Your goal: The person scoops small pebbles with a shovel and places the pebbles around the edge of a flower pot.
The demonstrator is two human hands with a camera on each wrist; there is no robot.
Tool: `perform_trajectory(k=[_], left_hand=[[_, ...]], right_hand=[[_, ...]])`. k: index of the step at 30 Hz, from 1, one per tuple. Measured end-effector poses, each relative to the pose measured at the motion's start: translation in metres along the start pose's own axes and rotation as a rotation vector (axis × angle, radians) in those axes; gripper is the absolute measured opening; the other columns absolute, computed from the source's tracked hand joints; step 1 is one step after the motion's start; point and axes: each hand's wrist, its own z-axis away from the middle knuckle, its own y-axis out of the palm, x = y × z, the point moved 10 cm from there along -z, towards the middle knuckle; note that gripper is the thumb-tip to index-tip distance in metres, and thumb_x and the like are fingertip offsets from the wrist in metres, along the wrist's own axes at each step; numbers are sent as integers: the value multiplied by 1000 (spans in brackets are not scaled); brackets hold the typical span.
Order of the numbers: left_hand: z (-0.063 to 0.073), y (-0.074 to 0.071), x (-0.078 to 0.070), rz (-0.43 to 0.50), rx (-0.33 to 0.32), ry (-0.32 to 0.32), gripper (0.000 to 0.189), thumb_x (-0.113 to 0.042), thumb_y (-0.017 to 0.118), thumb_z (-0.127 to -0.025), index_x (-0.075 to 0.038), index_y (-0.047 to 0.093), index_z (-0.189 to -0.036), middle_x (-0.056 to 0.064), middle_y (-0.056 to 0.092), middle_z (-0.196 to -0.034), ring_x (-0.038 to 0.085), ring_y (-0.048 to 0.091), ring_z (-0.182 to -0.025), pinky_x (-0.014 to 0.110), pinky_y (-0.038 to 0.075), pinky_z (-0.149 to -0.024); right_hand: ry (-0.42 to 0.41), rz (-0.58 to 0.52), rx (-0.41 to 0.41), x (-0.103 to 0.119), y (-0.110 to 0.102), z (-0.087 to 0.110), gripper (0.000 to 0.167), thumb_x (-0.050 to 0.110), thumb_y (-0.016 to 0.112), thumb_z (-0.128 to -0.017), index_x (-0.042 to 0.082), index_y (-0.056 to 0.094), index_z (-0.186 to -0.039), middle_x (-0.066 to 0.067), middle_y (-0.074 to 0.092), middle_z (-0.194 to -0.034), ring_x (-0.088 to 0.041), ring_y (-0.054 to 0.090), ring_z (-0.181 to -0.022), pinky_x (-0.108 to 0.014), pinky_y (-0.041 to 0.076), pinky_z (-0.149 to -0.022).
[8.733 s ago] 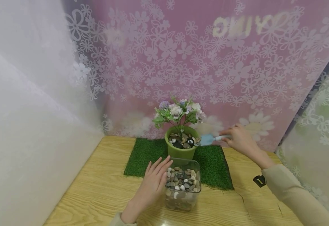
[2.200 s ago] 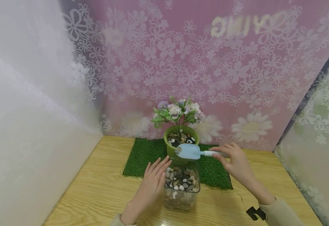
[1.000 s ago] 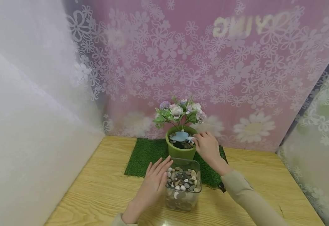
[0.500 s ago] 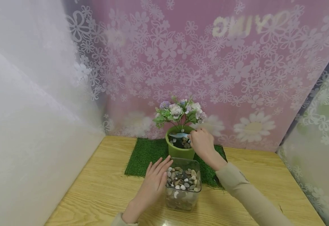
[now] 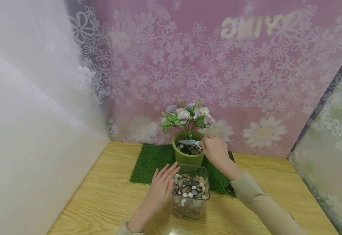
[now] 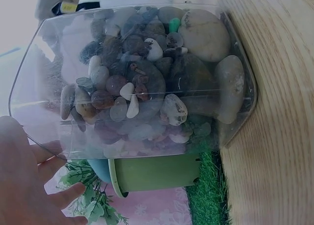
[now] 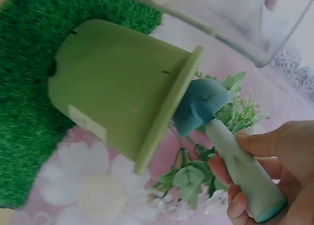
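My right hand (image 5: 217,152) grips the pale handle of a small blue garden trowel (image 7: 200,106). In the head view the trowel's blade lies inside the rim of the green flowerpot (image 5: 188,159), over the pebbles and dark fill. Flowers (image 5: 184,115), white and purple with green leaves, rise from the pot. My left hand (image 5: 158,187) rests with straight fingers against the left rim of a clear plastic container (image 5: 190,208). Inside that container lie many pebbles (image 6: 142,82) of grey, brown and white. Whether stones lie on the blade is hard to tell.
Under the pot lies a green artificial grass mat (image 5: 150,163) on a wood-grain table (image 5: 100,202). A pink flowered curtain (image 5: 171,65) hangs close behind the pot. A pale wall (image 5: 36,114) stands at the left, and a light patterned sheet (image 5: 329,163) at the right.
Earlier the trowel moved from the pot's right side to above the container, then back into the pot. Within the last second its blade has tilted edge-on. The left hand has stayed put.
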Motion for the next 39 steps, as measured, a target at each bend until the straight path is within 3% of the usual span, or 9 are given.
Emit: perform_trajectory(k=[6,17,26,31,39], left_hand=[[0,0,-2,13,2,0,46,-19,40,-110,-21,43,-156,-9,30,-165,29,30,-151,66,16,-119],[1,-3,-2,30,-24,2,46,-16,42,-109,-19,44,-155,-4,34,-164,32,32,-150,68,18,-117],[1,-2,-2,28,-25,0,46,-18,41,-110,-20,44,-155,-6,32,-164,30,31,-150,66,17,-119],[1,-3,-3,21,-36,12,45,-19,39,-110,-19,45,-155,-4,34,-164,35,34,-148,67,18,-118],[0,-2,-1,19,-33,8,45,-20,38,-110,-19,44,-155,-3,34,-164,33,33,-149,67,18,-117]], right_hand=[[30,-48,-53,-27,-6,25,19,25,73,-95,8,79,-102,-11,74,-90,-30,65,-81,-43,55,-58],[11,-162,-277,-71,-56,57,21,11,82,-84,7,78,-103,-15,71,-91,-37,60,-88,-51,50,-68],[-11,-214,-318,-82,-76,81,24,6,84,-79,9,77,-102,-15,74,-95,-34,60,-89,-49,49,-72],[-10,-232,-327,-85,-82,93,24,4,84,-79,9,77,-101,-14,72,-92,-33,58,-90,-47,46,-75],[-30,-221,-351,-79,-82,111,29,3,86,-74,9,78,-100,-8,71,-85,-26,53,-80,-38,40,-65]])
